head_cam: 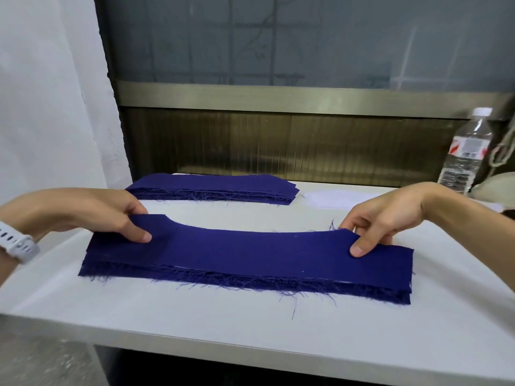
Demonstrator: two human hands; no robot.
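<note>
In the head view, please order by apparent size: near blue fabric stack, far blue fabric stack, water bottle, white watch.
1. near blue fabric stack, though nearest the camera
2. far blue fabric stack
3. water bottle, close to it in area, so unsure
4. white watch, partly out of frame

A white table (195,324) fills the foreground, with a plain white wall (47,93) on the left. Behind, a frosted glass pane (250,37) sits above a brassy rail (278,100) and a ribbed bronze panel (278,146). Speckled grey floor (41,363) lies below.
</note>
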